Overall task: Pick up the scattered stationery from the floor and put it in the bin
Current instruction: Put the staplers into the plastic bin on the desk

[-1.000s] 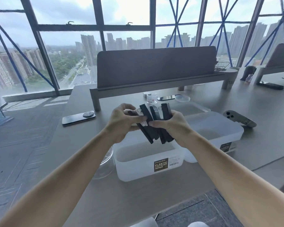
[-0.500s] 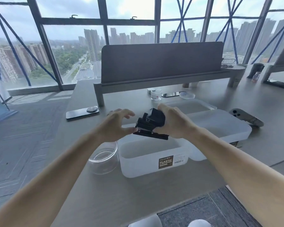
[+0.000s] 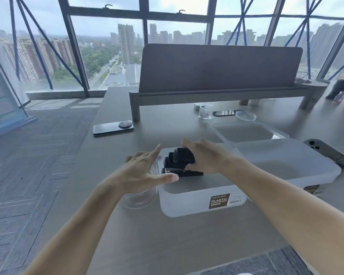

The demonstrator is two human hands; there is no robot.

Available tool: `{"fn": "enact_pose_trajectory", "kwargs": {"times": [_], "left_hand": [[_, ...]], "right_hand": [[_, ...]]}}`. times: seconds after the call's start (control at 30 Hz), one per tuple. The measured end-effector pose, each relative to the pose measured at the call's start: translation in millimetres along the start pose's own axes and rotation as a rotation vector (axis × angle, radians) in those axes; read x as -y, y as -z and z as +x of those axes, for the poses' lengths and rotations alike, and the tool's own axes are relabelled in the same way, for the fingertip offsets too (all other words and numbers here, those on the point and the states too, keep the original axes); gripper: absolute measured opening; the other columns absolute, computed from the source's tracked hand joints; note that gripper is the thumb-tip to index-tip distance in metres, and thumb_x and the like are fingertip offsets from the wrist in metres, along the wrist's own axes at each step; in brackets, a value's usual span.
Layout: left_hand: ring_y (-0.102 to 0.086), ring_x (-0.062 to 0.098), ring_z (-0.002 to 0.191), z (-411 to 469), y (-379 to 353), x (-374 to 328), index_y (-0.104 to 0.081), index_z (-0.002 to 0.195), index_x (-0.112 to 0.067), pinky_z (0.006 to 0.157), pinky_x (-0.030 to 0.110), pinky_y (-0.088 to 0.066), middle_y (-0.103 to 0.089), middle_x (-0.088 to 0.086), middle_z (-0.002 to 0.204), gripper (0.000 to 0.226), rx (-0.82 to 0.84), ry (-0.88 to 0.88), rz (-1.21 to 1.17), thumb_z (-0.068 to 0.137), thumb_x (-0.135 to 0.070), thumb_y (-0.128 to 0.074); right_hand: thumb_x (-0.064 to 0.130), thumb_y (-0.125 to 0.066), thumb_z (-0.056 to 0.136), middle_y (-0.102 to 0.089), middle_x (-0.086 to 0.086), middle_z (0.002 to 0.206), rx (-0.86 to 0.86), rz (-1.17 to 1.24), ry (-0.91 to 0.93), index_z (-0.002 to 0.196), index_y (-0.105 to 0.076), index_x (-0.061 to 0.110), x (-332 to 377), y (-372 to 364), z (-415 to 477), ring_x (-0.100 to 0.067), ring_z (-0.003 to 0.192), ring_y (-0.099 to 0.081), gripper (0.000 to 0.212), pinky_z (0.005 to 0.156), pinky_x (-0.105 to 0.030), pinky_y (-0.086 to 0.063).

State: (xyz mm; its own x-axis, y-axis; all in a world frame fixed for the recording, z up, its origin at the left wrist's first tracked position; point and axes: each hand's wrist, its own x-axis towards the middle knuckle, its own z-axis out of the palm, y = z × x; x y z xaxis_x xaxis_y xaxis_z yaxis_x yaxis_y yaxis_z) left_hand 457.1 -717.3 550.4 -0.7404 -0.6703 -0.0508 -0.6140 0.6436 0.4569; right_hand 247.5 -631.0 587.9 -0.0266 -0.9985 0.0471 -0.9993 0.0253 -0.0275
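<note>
Black stationery bundle (image 3: 179, 161) sits over the left end of the translucent bin (image 3: 197, 203), gripped by the right hand (image 3: 207, 159) with fingers curled over its top. Left hand (image 3: 143, 171) at the bin's left edge, fingers (image 3: 154, 152) straight and spread; thumb contact unclear. Glass jar (image 3: 139, 199) just left of the bin, both on the counter (image 3: 187, 245).

Soft grey daylight comes in through the big windows (image 3: 107, 52) at the back. The cloudy sky (image 3: 167, 3) glows white near the top. The desk (image 3: 167, 245) is lit evenly, with only a faint shadow under the plastic container (image 3: 187, 203). The black staplers (image 3: 179, 163) in the right hand (image 3: 207, 157) look like one dark lump. Window frames (image 3: 74, 46) bend near the edges, and the floor (image 3: 38, 155) looks smeary.
</note>
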Motion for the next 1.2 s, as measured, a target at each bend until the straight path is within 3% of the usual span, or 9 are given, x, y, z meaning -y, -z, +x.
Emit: {"fn": "enact_pose_trajectory", "kwargs": {"times": [0.1,0.17,0.27,0.33,0.43,0.63,0.83,0.93,1.2], "left_hand": [[-0.011,0.01,0.149,-2,1,-2,-0.005,0.158,-0.036,0.116,0.033,-0.013,-0.024,-0.013,0.162,0.13,-0.001,-0.016,0.001,0.05,-0.099,-0.039],[-0.014,0.01,0.148,-2,2,-3,-0.006,0.158,-0.037,0.116,0.033,-0.013,-0.024,-0.014,0.161,0.134,-0.008,-0.022,0.005,0.046,-0.102,-0.037],[-0.018,0.013,0.147,-4,5,-7,-0.009,0.157,-0.038,0.115,0.035,-0.018,-0.027,-0.013,0.16,0.138,-0.007,-0.009,-0.008,0.041,-0.104,-0.041],[-0.02,0.015,0.146,-7,6,-12,-0.012,0.158,-0.037,0.114,0.034,-0.02,-0.029,-0.013,0.159,0.127,-0.017,0.008,-0.02,0.052,-0.093,-0.056],[-0.021,0.014,0.145,-10,7,-17,-0.013,0.158,-0.037,0.111,0.032,-0.021,-0.03,-0.013,0.159,0.111,-0.033,0.01,-0.021,0.068,-0.074,-0.066],[-0.025,0.012,0.142,-9,6,-11,-0.012,0.157,-0.04,0.112,0.031,-0.023,-0.034,-0.017,0.156,0.121,-0.01,0.017,-0.028,0.056,-0.09,-0.056],[-0.03,0.012,0.14,-6,6,-8,-0.01,0.157,-0.039,0.112,0.032,-0.024,-0.035,-0.019,0.155,0.129,-0.003,-0.014,-0.029,0.05,-0.098,-0.05],[-0.032,0.011,0.14,-4,6,-4,-0.009,0.158,-0.037,0.116,0.033,-0.022,-0.034,-0.021,0.155,0.148,0.016,-0.046,-0.028,0.031,-0.109,-0.031],[-0.031,0.013,0.139,-6,7,-9,-0.01,0.157,-0.037,0.111,0.03,-0.022,-0.036,-0.02,0.153,0.137,-0.007,-0.027,-0.029,0.037,-0.095,-0.043]], "right_hand": [[0.04,-0.074,0.085,-0.066,0.001,0.105,-0.041,-0.02,0.049,0.116,-0.052,0.025,-7,-6,1,-0.028,0.087,-0.061,0.041,0.05,-0.026,-0.037],[0.046,-0.081,0.074,-0.066,0.006,0.091,-0.076,0.088,0.029,0.094,-0.054,0.034,-17,-10,3,-0.028,0.085,-0.063,0.036,0.064,-0.04,-0.054],[0.053,-0.083,0.065,-0.056,0.014,0.075,0.026,0.134,0.003,0.076,-0.05,0.037,-17,-3,1,-0.019,0.074,-0.058,0.038,0.066,-0.04,-0.054],[0.049,-0.082,0.071,-0.051,0.014,0.072,0.16,0.019,0.042,0.08,-0.051,0.031,-2,1,-2,-0.016,0.069,-0.054,0.037,0.056,-0.027,-0.042],[0.043,-0.08,0.076,-0.057,0.004,0.083,0.208,-0.099,0.138,0.092,-0.06,0.02,16,-6,1,-0.024,0.083,-0.058,0.035,0.061,-0.032,-0.041],[0.055,-0.071,0.08,-0.063,0.006,0.107,0.027,-0.252,0.168,0.11,-0.057,0.023,10,-9,-1,-0.024,0.09,-0.061,0.046,0.065,-0.033,-0.039],[0.057,-0.082,0.066,-0.061,0.007,0.11,0.257,0.002,-0.189,0.126,-0.047,0.028,-15,-1,-5,-0.02,0.096,-0.057,0.075,0.075,-0.033,-0.049],[0.049,-0.082,0.072,-0.057,0.004,0.107,0.298,0.028,-0.205,0.126,-0.048,0.023,-12,-7,-3,-0.022,0.092,-0.054,0.068,0.058,-0.027,-0.035],[0.039,-0.088,0.07,-0.054,-0.002,0.107,0.258,0.095,-0.252,0.114,-0.047,0.016,2,-12,4,-0.026,0.092,-0.057,0.064,0.071,-0.033,-0.044]]}}
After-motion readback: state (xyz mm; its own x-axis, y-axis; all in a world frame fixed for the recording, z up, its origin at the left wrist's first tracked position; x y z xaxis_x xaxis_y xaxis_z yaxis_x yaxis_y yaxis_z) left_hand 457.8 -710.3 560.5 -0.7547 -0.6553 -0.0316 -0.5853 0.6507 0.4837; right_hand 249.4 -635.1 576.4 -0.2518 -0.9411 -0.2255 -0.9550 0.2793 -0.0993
